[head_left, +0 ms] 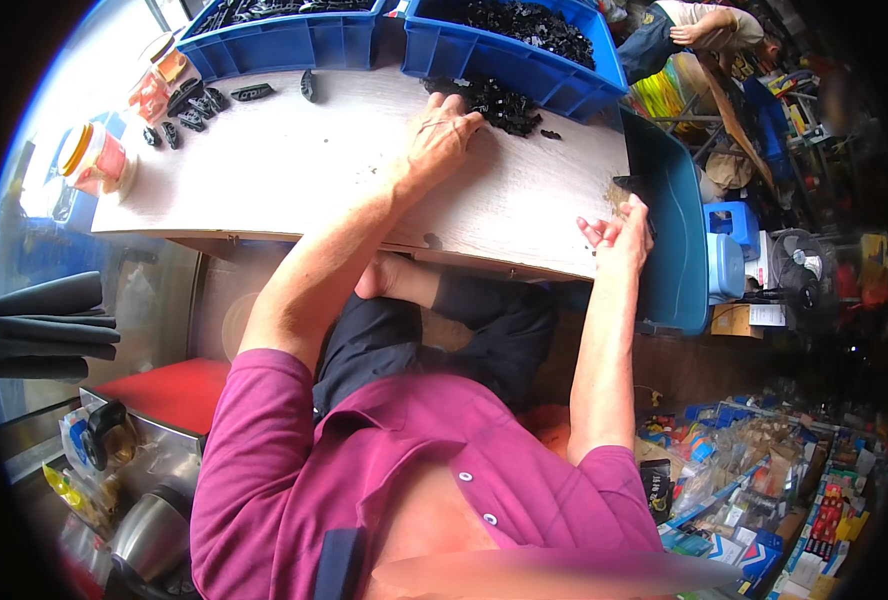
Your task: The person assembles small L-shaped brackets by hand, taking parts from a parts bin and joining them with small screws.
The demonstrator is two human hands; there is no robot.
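My left hand (442, 132) reaches over the pale tabletop (264, 180) to a loose pile of small black plastic parts (504, 108). Its fingers are curled down at the pile's near edge, and what lies under the fingertips is hidden. At the table's right end is my right hand (624, 237), beside a teal bin (684, 265). A small black plastic part (628, 184) shows at its fingertips, pinched there, while the other fingers are bent. Longer black pieces (252, 92) lie scattered on the left half of the table.
Two blue crates, a left one (284, 55) and a right one (464, 48), hold black parts along the far edge. A jar with an orange lid (92, 158) stands at the left. Another person (704, 30) sits at the far right. A fan (802, 262) stands beyond the bin.
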